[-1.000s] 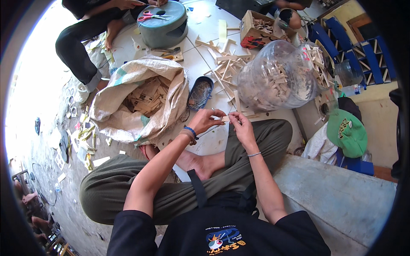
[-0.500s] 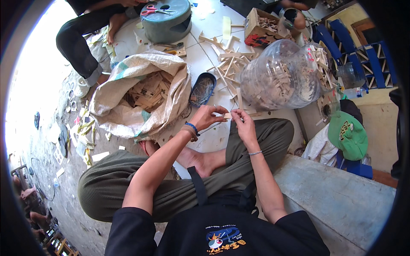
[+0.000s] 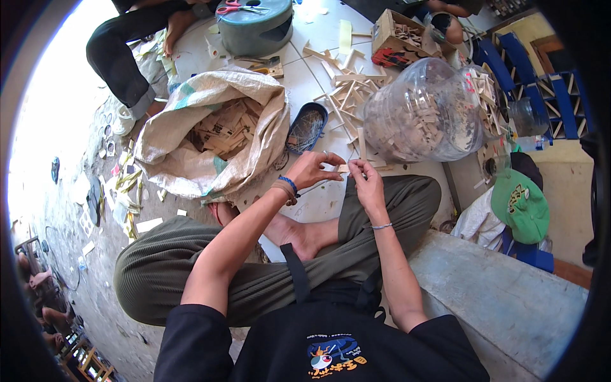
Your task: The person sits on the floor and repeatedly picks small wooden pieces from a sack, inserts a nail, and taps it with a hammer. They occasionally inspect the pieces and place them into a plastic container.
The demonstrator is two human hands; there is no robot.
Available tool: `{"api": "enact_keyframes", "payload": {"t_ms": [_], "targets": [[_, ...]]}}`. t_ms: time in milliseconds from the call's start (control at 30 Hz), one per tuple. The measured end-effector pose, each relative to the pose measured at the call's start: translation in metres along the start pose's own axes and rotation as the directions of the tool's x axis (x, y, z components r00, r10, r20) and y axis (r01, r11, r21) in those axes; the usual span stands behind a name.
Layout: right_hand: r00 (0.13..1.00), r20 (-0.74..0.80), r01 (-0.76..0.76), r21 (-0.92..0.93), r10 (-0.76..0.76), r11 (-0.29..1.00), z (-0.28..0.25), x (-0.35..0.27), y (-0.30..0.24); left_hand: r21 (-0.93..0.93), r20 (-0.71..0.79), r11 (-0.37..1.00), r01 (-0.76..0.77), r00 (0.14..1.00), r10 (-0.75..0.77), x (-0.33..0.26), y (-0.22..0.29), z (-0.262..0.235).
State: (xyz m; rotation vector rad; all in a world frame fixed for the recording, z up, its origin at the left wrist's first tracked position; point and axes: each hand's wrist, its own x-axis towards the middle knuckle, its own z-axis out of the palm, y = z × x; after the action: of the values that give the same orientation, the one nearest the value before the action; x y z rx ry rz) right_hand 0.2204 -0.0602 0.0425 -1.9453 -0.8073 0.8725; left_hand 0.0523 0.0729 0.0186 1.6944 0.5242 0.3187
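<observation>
Between my two hands is a small pale wooden piece (image 3: 344, 169), held over the tiles in front of my crossed legs. My left hand (image 3: 312, 170) pinches its left end between thumb and fingers. Right beside it, the fingertips of my right hand (image 3: 366, 181) are closed at the other end; anything finer in them is too small to make out. Just beyond my left hand lies a blue oval tray (image 3: 308, 127) of thin metal pins or wires. A white woven sack (image 3: 251, 172), its mouth rolled open, holds many flat wooden pieces (image 3: 229, 130).
Joined wooden strips (image 3: 350, 95) lie heaped beyond my hands. A large clear plastic jar (image 3: 407, 114) of wood bits lies on its side, near a cardboard box (image 3: 388, 48). Scissors (image 3: 238, 9) rest on a grey-green stool (image 3: 261, 32). Another person's leg (image 3: 114, 60) is at far left. A green cap (image 3: 519, 207) is at right.
My view has shifted slightly, so the surroundings sit a little to the right and higher. Both hands stay together around the small wooden piece, with only slight finger movement.
</observation>
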Motion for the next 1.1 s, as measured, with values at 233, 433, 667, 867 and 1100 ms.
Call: {"api": "enact_keyframes", "payload": {"t_ms": [233,433,667,867,1100], "targets": [[1.000,-0.014,0.010,-0.002,-0.010,1.000,0.002,0.004,0.008,-0.075,-0.066,0.997,0.004,0.998,-0.009,-0.005,-0.002,0.004],[1.000,-0.003,-0.032,-0.126,0.031,0.992,-0.004,0.003,-0.004,-0.210,-0.113,0.977,0.030,0.992,-0.055,-0.005,-0.008,0.014],[0.888,0.025,0.432,-0.382,-0.458,0.817,0.007,0.044,-0.058,-0.143,-0.156,0.990,-0.009,0.988,-0.013,-0.007,-0.010,0.017],[0.776,0.468,0.618,-0.697,-0.422,0.362,0.085,0.116,-0.055,-0.070,-0.213,0.998,0.005,0.977,-0.020,-0.008,-0.012,0.017],[0.716,0.620,0.670,-0.739,-0.319,0.069,0.115,0.155,-0.037,-0.004,-0.247,1.000,-0.008,0.969,0.007,-0.010,-0.014,0.021]]}}
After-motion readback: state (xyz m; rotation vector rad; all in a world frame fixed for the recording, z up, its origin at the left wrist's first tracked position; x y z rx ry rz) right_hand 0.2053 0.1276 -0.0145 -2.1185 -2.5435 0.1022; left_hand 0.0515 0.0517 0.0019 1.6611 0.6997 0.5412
